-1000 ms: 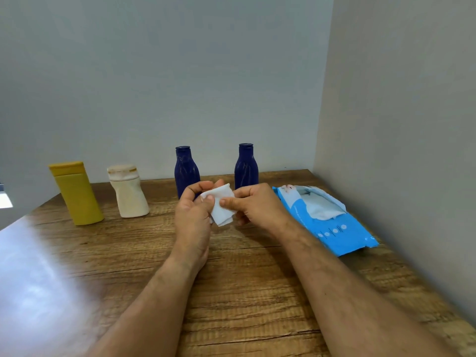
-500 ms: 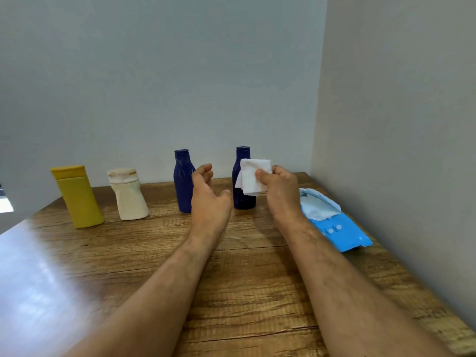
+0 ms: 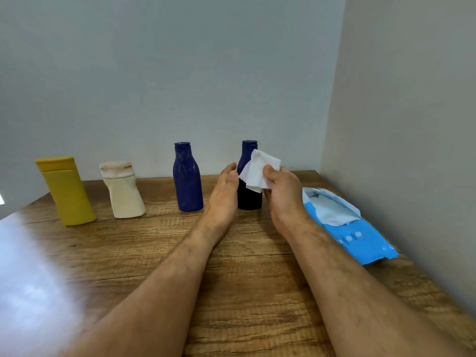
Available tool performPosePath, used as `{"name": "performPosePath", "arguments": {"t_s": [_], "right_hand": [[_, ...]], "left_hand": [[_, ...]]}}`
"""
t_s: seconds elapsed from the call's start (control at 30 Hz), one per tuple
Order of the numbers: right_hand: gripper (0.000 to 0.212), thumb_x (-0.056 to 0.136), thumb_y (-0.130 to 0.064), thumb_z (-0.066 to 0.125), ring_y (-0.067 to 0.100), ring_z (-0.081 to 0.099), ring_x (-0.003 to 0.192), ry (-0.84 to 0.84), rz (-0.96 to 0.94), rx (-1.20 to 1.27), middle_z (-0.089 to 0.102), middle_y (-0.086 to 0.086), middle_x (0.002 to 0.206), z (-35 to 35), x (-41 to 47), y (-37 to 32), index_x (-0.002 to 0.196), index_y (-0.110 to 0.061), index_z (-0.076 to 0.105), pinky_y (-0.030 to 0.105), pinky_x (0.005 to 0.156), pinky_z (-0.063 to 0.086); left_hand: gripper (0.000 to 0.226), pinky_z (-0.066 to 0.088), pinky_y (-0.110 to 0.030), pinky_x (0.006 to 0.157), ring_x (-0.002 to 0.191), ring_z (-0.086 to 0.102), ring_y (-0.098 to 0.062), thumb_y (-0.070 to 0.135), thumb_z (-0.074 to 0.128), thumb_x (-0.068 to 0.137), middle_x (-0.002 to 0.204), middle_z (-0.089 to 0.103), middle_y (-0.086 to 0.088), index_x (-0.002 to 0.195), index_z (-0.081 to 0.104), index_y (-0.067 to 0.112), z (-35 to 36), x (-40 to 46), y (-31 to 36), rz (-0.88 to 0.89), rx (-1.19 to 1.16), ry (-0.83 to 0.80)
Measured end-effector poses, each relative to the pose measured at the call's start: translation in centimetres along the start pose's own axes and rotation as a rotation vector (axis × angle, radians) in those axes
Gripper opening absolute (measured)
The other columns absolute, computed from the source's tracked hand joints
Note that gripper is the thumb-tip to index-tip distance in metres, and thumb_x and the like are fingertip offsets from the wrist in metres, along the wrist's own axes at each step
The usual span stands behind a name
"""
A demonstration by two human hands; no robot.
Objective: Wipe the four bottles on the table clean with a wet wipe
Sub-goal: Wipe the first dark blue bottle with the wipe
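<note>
The wet wipe (image 3: 258, 170), folded, is pinched between thumb and fingers of the right hand (image 3: 282, 193) in front of the right blue bottle (image 3: 249, 194) on the counter (image 3: 244, 266), while the left hand (image 3: 222, 195), fingers straight, reaches beside that bottle.

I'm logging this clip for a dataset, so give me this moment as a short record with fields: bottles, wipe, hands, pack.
bottles: four upright in a row: yellow bottle, cream bottle, left blue bottle, right blue bottle
wipe: white wet wipe, folded, in front of the right blue bottle
right hand: pinches the wipe
left hand: fingers straight, beside the right blue bottle, holds nothing
pack: blue wipe pack, flap open, lying on the wooden table
</note>
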State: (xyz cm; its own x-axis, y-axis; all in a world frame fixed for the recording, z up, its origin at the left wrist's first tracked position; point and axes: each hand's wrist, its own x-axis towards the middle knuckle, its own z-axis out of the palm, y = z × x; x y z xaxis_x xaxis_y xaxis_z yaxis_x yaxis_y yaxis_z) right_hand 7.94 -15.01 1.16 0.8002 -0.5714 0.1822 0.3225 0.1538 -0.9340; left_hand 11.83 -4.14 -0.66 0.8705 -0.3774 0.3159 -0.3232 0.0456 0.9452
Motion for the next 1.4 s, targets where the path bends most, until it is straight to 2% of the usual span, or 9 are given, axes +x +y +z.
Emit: {"name": "performPosePath", "arguments": {"t_s": [0.1, 0.2, 0.5, 0.6, 0.87, 0.97, 1.13, 1.27, 1.4], "right_hand": [[0.015, 0.096, -0.022, 0.054, 0.024, 0.064, 0.102, -0.018, 0.0, -0.009, 0.068, 0.009, 0.105, 0.3, -0.3, 0.1, 0.108, -0.016, 0.061, 0.039, 0.089, 0.054], [0.011, 0.096, -0.017, 0.053, 0.025, 0.065, 0.101, -0.061, -0.001, 0.043, 0.069, 0.009, 0.101, 0.3, -1.0, -0.3, 0.097, -0.02, 0.064, 0.04, 0.09, 0.054], [0.029, 0.099, -0.017, 0.049, 0.024, 0.063, 0.111, -0.284, 0.09, 0.115, 0.065, 0.014, 0.118, 1.7, -5.1, -1.8, 0.126, -0.009, 0.057, 0.042, 0.099, 0.051], [0.023, 0.099, -0.013, 0.048, 0.025, 0.063, 0.109, -0.394, 0.149, 0.161, 0.066, 0.015, 0.116, 2.8, -6.2, -2.2, 0.119, -0.009, 0.059, 0.041, 0.097, 0.052], [0.019, 0.093, -0.006, 0.049, 0.028, 0.064, 0.093, -0.552, 0.114, -0.029, 0.065, 0.016, 0.102, 5.8, -6.2, -4.5, 0.107, -0.003, 0.061, 0.038, 0.075, 0.055], [0.006, 0.091, -0.011, 0.057, 0.032, 0.065, 0.096, -0.501, -0.078, -0.257, 0.065, 0.014, 0.097, 6.9, -6.2, -4.0, 0.091, -0.009, 0.062, 0.047, 0.078, 0.057], [0.016, 0.084, -0.027, 0.062, 0.027, 0.069, 0.08, -0.279, -0.32, -0.454, 0.065, 0.008, 0.083, 6.9, -6.6, -0.7, 0.074, -0.018, 0.054, 0.047, 0.058, 0.06], [0.007, 0.089, -0.029, 0.063, 0.007, 0.066, 0.081, -0.216, -0.462, -0.635, 0.065, -0.007, 0.089, 7.0, -7.1, 0.1, 0.088, -0.023, 0.059, 0.017, 0.053, 0.051], [0.018, 0.093, -0.029, 0.062, -0.003, 0.059, 0.078, -0.177, -0.555, -0.703, 0.059, -0.017, 0.097, 7.1, -7.7, -0.1, 0.11, -0.029, 0.058, 0.009, 0.055, 0.05]], "left_hand": [[0.038, 0.048, -0.028, 0.105, 0.119, 0.058, 0.0, 0.036, 0.029, 0.109, 0.125, 0.062, 0.017, 0.143, 0.046, 0.032, 0.0, -0.4, 0.4, 0.066, 0.008, -0.002], [0.032, 0.05, -0.04, 0.105, 0.119, 0.063, -0.009, 0.026, 0.038, 0.108, 0.127, 0.067, 0.006, 0.136, 0.054, 0.031, -0.2, -1.0, 0.5, 0.08, -0.015, 0.018], [0.035, 0.049, -0.036, 0.105, 0.117, 0.058, -0.002, 0.023, 0.04, 0.107, 0.125, 0.063, 0.014, 0.138, 0.053, 0.031, -2.6, -4.6, 2.0, 0.128, 0.096, 0.128], [0.03, 0.05, -0.04, 0.102, 0.113, 0.059, -0.01, 0.028, 0.037, 0.108, 0.12, 0.062, 0.009, 0.133, 0.052, 0.035, -4.0, -6.3, 2.9, 0.11, 0.07, 0.143], [0.043, 0.059, -0.04, 0.06, 0.073, 0.069, -0.026, 0.049, 0.032, 0.106, 0.083, 0.076, -0.01, 0.111, 0.062, 0.018, -10.5, -8.5, 4.4, -0.124, -0.385, 0.238], [0.05, 0.059, -0.04, 0.062, 0.075, 0.069, -0.025, 0.055, 0.03, 0.103, 0.088, 0.076, -0.012, 0.114, 0.061, 0.017, -11.6, -9.1, 3.6, -0.132, -0.442, 0.185], [0.057, 0.054, -0.043, 0.071, 0.077, 0.066, -0.028, 0.056, 0.038, 0.101, 0.097, 0.072, -0.018, 0.121, 0.064, 0.009, -12.2, -8.7, 2.6, -0.189, -0.531, 0.172], [0.052, 0.052, -0.041, 0.068, 0.073, 0.063, -0.029, 0.049, 0.042, 0.102, 0.093, 0.068, -0.021, 0.121, 0.062, 0.004, -12.3, -8.4, 2.8, -0.222, -0.599, 0.177], [0.055, 0.051, -0.039, 0.065, 0.074, 0.061, -0.029, 0.049, 0.047, 0.099, 0.093, 0.066, -0.021, 0.128, 0.058, 0.004, -12.2, -7.9, 3.0, -0.238, -0.59, 0.172]]}}
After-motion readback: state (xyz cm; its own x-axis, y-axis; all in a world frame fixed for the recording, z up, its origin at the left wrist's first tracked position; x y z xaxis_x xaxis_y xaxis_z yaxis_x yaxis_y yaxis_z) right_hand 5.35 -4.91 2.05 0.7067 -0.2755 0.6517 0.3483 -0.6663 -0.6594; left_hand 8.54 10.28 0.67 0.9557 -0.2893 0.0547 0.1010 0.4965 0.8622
